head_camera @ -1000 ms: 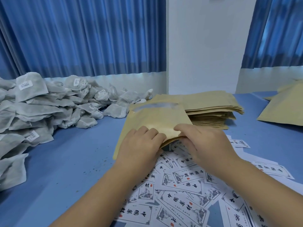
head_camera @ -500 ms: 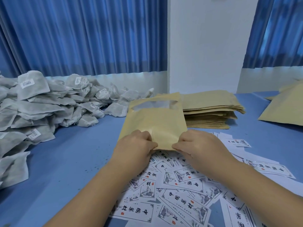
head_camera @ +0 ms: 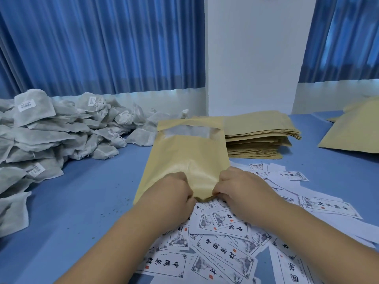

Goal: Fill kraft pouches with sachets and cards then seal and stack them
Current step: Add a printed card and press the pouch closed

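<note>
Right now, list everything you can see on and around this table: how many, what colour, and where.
held pouch: one, brown with a clear window, centre of the table
stack of pouches: one stack, brown, behind the held pouch to the right
loose pouches: count unclear, brown, far right
sachets: a pile, too many to count, grey-white, left side
cards: many, white with black print, scattered near and right
table: one, blue
curtains: two, blue, back left and back right
pillar: one, white, between the curtains
left hand: pinches the held pouch's near edge
right hand: pinches the same edge
</note>
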### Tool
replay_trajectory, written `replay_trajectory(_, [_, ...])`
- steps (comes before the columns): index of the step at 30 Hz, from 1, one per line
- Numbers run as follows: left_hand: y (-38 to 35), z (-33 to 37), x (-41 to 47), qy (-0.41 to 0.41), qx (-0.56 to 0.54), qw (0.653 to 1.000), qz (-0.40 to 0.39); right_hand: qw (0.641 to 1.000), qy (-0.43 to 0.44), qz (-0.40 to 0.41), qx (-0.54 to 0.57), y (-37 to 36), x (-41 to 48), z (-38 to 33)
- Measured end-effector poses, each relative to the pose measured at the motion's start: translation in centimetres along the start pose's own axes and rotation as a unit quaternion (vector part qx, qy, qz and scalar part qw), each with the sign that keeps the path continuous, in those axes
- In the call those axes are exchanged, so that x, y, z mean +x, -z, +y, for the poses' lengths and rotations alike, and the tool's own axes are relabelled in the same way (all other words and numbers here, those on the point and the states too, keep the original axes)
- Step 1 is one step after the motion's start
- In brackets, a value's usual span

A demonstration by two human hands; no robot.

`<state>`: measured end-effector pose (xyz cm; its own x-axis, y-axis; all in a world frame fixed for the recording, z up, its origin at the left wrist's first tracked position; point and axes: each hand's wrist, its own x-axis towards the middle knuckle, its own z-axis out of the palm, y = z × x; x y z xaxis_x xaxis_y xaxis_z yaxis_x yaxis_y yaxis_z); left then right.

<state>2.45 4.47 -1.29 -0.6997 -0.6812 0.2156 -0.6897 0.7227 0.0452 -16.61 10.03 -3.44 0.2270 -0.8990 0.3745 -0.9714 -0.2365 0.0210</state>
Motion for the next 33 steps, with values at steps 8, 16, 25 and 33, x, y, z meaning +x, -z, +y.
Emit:
replay_trajectory(8, [0.3, -0.5, 0.0, 0.026, -0.021, 0.999, -0.017, 0.998, -0.062, 0.003, 0.028, 0.6, -0.2, -0.2])
replay_trajectory(16, [0.6, -0.8, -0.1, 0.042, -0.044, 0.998, 0.016, 0.992, -0.037, 0.113, 0.039, 2.1, -0.4, -1.1])
replay_trajectory(25, [1.3, -0.8, -0.2, -0.009, 0.041, 0.979, 0.197, 0.968, -0.062, 0.232, 0.074, 3.0, -0.7, 0.0])
replay_trajectory(33, [2.7, -2.6, -0.8, -0.003, -0.002, 0.957, 0.291, 0.96, -0.075, 0.263, 0.055, 3.7, -0.7, 0.7])
